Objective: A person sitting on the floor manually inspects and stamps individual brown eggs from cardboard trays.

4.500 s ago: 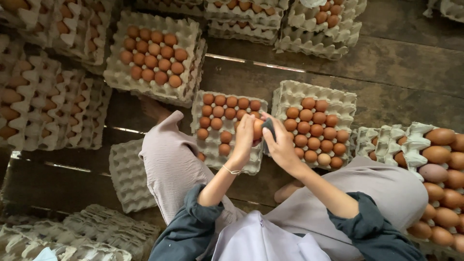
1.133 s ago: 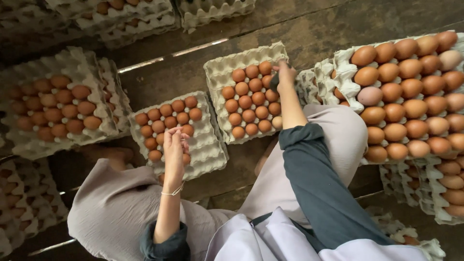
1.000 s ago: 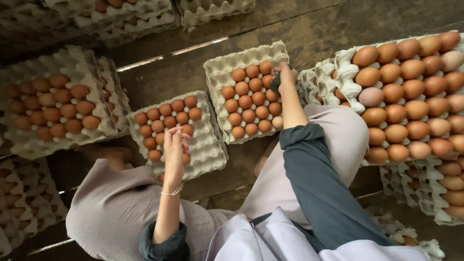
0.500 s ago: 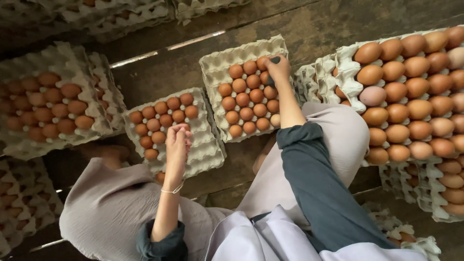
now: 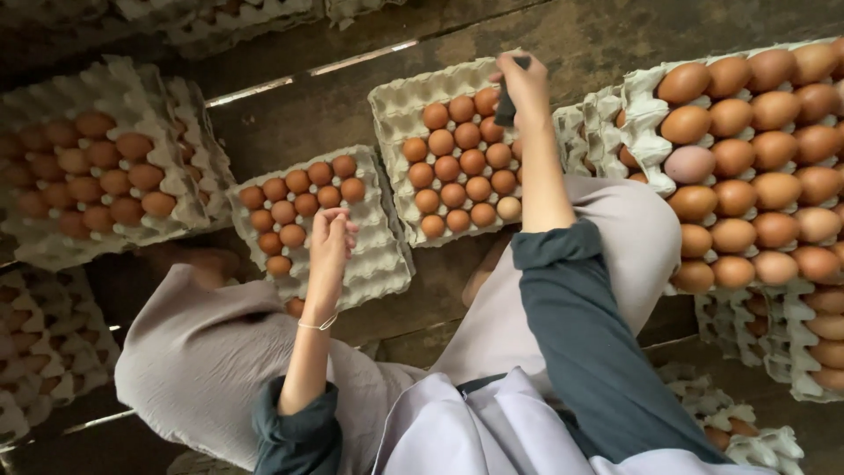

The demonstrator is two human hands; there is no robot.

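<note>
Dark wooden floorboards (image 5: 290,123) run under everything, with pulp egg trays spread across them on all sides of the seated person.

Hovering over the near tray (image 5: 374,255), the left hand (image 5: 330,236) has its fingers curled loosely inward; whether they close on an egg I cannot tell, since the palm faces away. This tray is only partly filled, with brown eggs (image 5: 299,198) in its far rows and empty cups toward the knee. The right hand (image 5: 525,84) reaches to the far edge of the middle tray (image 5: 396,101), fingers pinched shut around a small dark object (image 5: 507,105), probably a sponge or cloth pad, held just above the eggs there. A stack of full trays (image 5: 646,114) stands close by the right knee, and another filled tray (image 5: 189,158) lies to the left.

These eggs look light, smooth and brittle, so they likely want a cupped hold around the widest part with fingertips spread, not a pinch at the ends. Such pulp trays seem soft and prone to sagging when loaded; taking one from beneath at two opposite sides appears safer than lifting by a single corner.
</note>
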